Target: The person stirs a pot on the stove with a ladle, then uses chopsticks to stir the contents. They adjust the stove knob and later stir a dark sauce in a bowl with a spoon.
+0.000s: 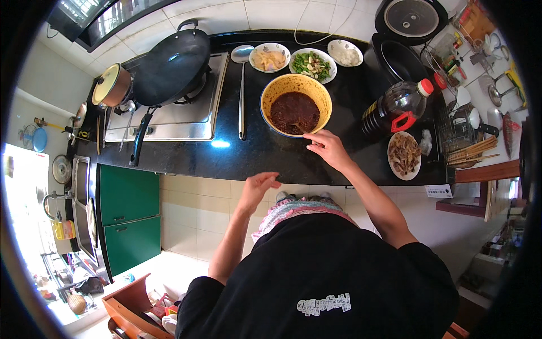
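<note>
My right hand (pixel 328 147) is at the near rim of a yellow enamel bowl (pixel 327 104) with a blue edge, fingertips touching it or something there. Inside is dark reddish-brown sauce (pixel 292 110); a small part of a utensil, perhaps a spoon (pixel 297 126), shows in it near those fingers. Whether they grip it is unclear. My left hand (pixel 260 186) hovers empty before the counter edge, fingers loosely bent and apart. Behind the bowl stand dishes of pale yellowish pieces (pixel 269 61), chopped greens with pale slices (pixel 312 65), and a white substance (pixel 347 56).
A black wok (pixel 169 68) and a lidded pot (pixel 113 87) stand on the gas stove (pixel 216 101) at left. A long metal ladle (pixel 242 97) lies beside it. At right are a large bottle (pixel 398 106), a plate of brown slices (pixel 404 156) and an open rice cooker (pixel 396 55).
</note>
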### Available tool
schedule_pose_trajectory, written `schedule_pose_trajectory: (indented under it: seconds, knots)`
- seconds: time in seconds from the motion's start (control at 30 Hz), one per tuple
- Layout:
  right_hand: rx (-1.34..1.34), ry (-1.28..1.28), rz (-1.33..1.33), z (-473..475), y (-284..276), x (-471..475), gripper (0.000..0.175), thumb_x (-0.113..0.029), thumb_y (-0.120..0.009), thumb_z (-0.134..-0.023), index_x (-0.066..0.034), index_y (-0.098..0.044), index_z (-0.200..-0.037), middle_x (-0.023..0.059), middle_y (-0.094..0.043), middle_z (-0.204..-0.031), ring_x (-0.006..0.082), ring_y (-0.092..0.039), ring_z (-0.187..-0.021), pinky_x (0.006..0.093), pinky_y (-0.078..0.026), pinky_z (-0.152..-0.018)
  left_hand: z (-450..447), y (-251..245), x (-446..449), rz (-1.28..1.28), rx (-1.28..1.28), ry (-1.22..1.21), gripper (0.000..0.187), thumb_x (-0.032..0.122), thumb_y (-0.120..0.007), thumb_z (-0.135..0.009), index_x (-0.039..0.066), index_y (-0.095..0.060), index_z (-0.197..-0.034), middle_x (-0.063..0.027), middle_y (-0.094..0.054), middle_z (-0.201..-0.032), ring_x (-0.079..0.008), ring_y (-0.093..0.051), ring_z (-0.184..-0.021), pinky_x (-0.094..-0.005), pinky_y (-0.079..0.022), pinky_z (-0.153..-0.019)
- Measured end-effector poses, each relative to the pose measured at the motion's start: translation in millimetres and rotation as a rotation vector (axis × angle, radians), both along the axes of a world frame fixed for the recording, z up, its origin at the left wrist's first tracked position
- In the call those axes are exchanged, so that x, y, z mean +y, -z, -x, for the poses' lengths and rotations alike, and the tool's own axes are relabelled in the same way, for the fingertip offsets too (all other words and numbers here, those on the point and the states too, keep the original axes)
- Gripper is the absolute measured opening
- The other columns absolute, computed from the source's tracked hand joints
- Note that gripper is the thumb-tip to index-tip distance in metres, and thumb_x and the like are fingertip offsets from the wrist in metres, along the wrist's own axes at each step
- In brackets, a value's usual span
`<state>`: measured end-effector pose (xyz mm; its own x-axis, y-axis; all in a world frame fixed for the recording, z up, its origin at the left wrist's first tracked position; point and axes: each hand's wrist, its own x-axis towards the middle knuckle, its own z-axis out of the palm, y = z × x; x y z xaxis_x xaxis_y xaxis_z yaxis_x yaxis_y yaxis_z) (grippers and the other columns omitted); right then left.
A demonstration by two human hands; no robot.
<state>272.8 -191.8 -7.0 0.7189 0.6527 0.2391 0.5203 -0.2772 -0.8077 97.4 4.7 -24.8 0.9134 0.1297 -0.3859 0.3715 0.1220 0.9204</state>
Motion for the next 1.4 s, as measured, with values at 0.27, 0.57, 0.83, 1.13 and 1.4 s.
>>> schedule_pose_trajectory:
  seconds: [0.27, 0.57, 0.83, 1.13, 1.4]
  knots:
    - [-0.324, -0.121, 0.100, -19, 0, 18, 0.022, -0.006, -0.070, -0.070, -0.0032, -0.064, -0.092, 0.0075, -0.056, -0.075, 0.0233, -0.055, -0.072, 0.0319, -0.045, -0.063, -74, 5, 2, 0.057, -0.023, -0.243, 0.024, 0.020, -0.051, -0.090, 0.000, -0.060, -0.101, -0.0088, -0.066, -0.084, -0.0127, -0.062, -0.074, -0.0225, -0.043, -0.068]
    - [-0.300, 0.037, -0.115, -49, -16, 1, 0.013, -0.008, -0.064, -0.078, -0.0004, -0.062, -0.088, 0.0104, -0.057, -0.072, 0.0261, -0.056, -0.068, 0.0341, -0.045, -0.060, -110, 3, -13, 0.065, 0.033, -0.376, 0.024, 0.025, -0.050, -0.091, 0.002, -0.059, -0.088, -0.0088, -0.066, -0.079, -0.0131, -0.061, -0.069, -0.0239, -0.043, -0.064]
    - [-0.235, 0.022, -0.091, -52, -11, -4, 0.012, -0.008, -0.059, -0.081, 0.0006, -0.061, -0.089, 0.0130, -0.057, -0.075, 0.0297, -0.056, -0.072, 0.0359, -0.045, -0.063, -118, 9, -15, 0.105, 0.016, -0.408, 0.022, 0.022, -0.051, -0.091, 0.004, -0.056, -0.079, -0.0084, -0.065, -0.074, -0.0126, -0.060, -0.063, -0.0229, -0.043, -0.060]
    - [-0.403, -0.090, 0.061, -39, -2, 5, 0.015, -0.008, -0.063, -0.076, -0.0017, -0.060, -0.089, 0.0094, -0.051, -0.075, 0.0271, -0.053, -0.075, 0.0363, -0.045, -0.063, -123, 14, -15, 0.209, -0.038, -0.476, 0.021, 0.020, -0.052, -0.090, 0.005, -0.056, -0.077, -0.0088, -0.065, -0.070, -0.0130, -0.060, -0.060, -0.0219, -0.042, -0.057]
    - [-0.304, -0.020, 0.055, -33, 4, -14, 0.043, 0.002, -0.060, -0.072, -0.0049, -0.053, -0.114, 0.0093, -0.055, -0.080, 0.0265, -0.054, -0.078, 0.0340, -0.045, -0.066, -121, 12, -11, 0.186, -0.030, -0.484, 0.023, 0.023, -0.052, -0.090, 0.004, -0.057, -0.078, -0.0082, -0.064, -0.071, -0.0121, -0.059, -0.061, -0.0218, -0.042, -0.058]
